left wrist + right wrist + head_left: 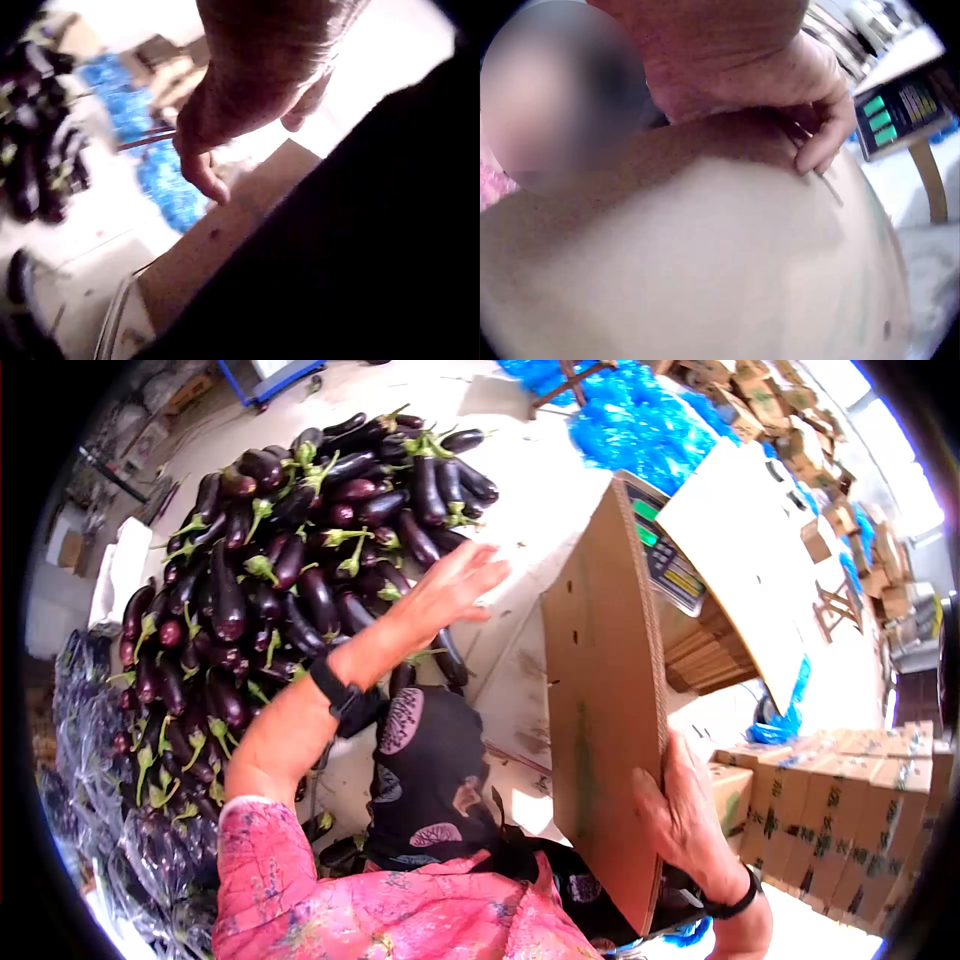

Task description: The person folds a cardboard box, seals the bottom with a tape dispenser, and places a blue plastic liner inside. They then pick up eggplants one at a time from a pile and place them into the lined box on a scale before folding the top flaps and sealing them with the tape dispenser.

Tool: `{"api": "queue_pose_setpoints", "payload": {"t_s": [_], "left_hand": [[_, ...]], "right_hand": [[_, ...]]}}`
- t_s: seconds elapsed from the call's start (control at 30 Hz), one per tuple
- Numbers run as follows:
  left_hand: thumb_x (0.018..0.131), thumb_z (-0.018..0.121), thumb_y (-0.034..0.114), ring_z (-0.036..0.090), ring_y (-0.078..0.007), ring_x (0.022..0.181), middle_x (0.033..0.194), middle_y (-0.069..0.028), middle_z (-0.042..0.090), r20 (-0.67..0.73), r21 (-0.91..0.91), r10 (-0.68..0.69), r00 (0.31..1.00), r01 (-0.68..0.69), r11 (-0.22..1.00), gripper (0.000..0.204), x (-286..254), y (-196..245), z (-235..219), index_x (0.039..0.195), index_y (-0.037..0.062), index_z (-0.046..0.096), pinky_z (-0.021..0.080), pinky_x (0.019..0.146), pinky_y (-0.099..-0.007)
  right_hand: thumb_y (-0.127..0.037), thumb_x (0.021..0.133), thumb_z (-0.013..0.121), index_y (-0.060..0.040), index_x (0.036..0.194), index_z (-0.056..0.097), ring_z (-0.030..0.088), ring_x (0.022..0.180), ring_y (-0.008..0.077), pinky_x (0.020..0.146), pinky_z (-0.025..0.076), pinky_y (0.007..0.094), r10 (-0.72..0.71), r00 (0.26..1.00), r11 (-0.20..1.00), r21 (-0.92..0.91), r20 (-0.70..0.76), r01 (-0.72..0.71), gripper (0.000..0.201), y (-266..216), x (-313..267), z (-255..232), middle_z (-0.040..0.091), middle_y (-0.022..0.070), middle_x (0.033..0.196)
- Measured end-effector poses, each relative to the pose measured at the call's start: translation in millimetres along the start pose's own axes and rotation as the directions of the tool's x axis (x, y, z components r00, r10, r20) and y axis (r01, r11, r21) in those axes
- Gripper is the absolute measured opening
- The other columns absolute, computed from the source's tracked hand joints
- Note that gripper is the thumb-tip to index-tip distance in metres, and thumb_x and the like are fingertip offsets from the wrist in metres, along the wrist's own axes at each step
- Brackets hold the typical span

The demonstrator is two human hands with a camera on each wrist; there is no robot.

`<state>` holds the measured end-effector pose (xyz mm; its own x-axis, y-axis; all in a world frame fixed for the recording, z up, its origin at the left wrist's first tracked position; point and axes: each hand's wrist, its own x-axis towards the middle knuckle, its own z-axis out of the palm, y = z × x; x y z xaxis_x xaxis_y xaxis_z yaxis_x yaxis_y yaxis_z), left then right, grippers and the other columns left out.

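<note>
Gripping brown cardboard [605,690] by its edge with the right hand [685,820], at four o'clock in the head view. Holding out the released left hand [448,597], fingers extended, at eleven, near heaped eggplants [230,595] at ten. Visible on the scale [675,565] at two: three green displays [880,119] from the right wrist, just two from the head. Too small to read: yellow label [684,582] there, green marks on stacked cartons [805,810] at four, contents hidden.
</note>
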<state>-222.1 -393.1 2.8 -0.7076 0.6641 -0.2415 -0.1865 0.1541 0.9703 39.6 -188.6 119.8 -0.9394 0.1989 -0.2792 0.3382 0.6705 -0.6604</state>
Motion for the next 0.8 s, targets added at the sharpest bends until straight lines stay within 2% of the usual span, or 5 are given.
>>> {"api": "queue_pose_setpoints", "payload": {"t_s": [0.13, 0.27, 0.57, 0.63, 0.8], "left_hand": [[0.084, 0.064, 0.070, 0.037, -0.0350, 0.142, 0.158, -0.0262, 0.025, 0.120, 0.198, 0.025, 0.992, -0.049, 0.979, 0.115, 21.3, 72.9, 51.4, 0.155, -0.0060, 0.014, 0.051, 0.098, -0.0448], [0.077, 0.075, 0.065, 0.047, -0.0325, 0.132, 0.150, -0.0231, 0.038, 0.164, 0.249, 0.123, 0.979, -0.162, 0.955, 0.126, 42.5, 76.0, 74.2, 0.156, -0.0050, 0.008, 0.053, 0.093, -0.0440], [0.081, 0.076, 0.040, 0.056, -0.0237, 0.120, 0.133, -0.0137, 0.054, 0.174, 0.135, 0.095, 0.980, -0.120, 0.984, 0.093, 54.5, 72.1, 83.0, 0.151, -0.0009, 0.029, 0.055, 0.085, -0.0382], [0.082, 0.067, 0.024, 0.060, -0.0215, 0.111, 0.122, -0.0099, 0.060, 0.198, 0.261, 0.053, 0.979, -0.105, 0.960, 0.070, 51.9, 84.3, 75.3, 0.145, 0.0041, 0.043, 0.055, 0.084, -0.0365], [0.073, 0.057, 0.008, 0.066, -0.0361, 0.104, 0.112, -0.0261, 0.067, 0.260, 0.723, 0.528, 0.809, -0.525, 0.448, 0.050, 55.8, 85.9, 50.0, 0.121, -0.0033, 0.060, 0.052, 0.089, -0.0403]], "right_hand": [[-0.024, 0.096, 0.054, 0.0016, 0.142, 0.041, 0.053, 0.116, 0.0462, 0.101, 0.042, 0.0470, -0.109, 0.992, 0.994, -0.016, -0.057, 0.108, 0.055, 11.5, 0.3, 25.1, 0.056, 0.0284, 0.125], [-0.048, 0.099, 0.051, 0.0009, 0.144, 0.042, 0.052, 0.123, 0.0448, 0.104, 0.042, 0.0452, -0.028, 0.998, 0.990, 0.138, -0.061, 0.036, 0.067, 11.3, 3.0, 31.3, 0.055, 0.0285, 0.131], [-0.047, 0.101, 0.054, 0.0037, 0.128, 0.060, 0.062, 0.109, 0.0193, 0.096, 0.046, 0.0312, 0.086, 0.986, 0.915, 0.402, -0.145, -0.020, 0.058, 72.2, -3.1, -13.0, 0.068, 0.0176, 0.115], [-0.031, 0.099, 0.062, 0.0022, 0.116, 0.066, 0.067, 0.087, 0.0189, 0.078, 0.052, 0.0305, 0.027, 0.917, 0.964, 0.252, -0.399, 0.081, 0.037, 66.4, -4.4, -18.3, 0.072, 0.0171, 0.095], [-0.015, 0.097, 0.060, -0.0007, 0.093, 0.063, 0.064, 0.065, 0.0378, 0.059, 0.048, 0.0397, -0.216, 0.731, 0.967, -0.248, -0.648, 0.066, 0.016, 88.1, 8.2, -52.9, 0.063, 0.0224, 0.073]]}}
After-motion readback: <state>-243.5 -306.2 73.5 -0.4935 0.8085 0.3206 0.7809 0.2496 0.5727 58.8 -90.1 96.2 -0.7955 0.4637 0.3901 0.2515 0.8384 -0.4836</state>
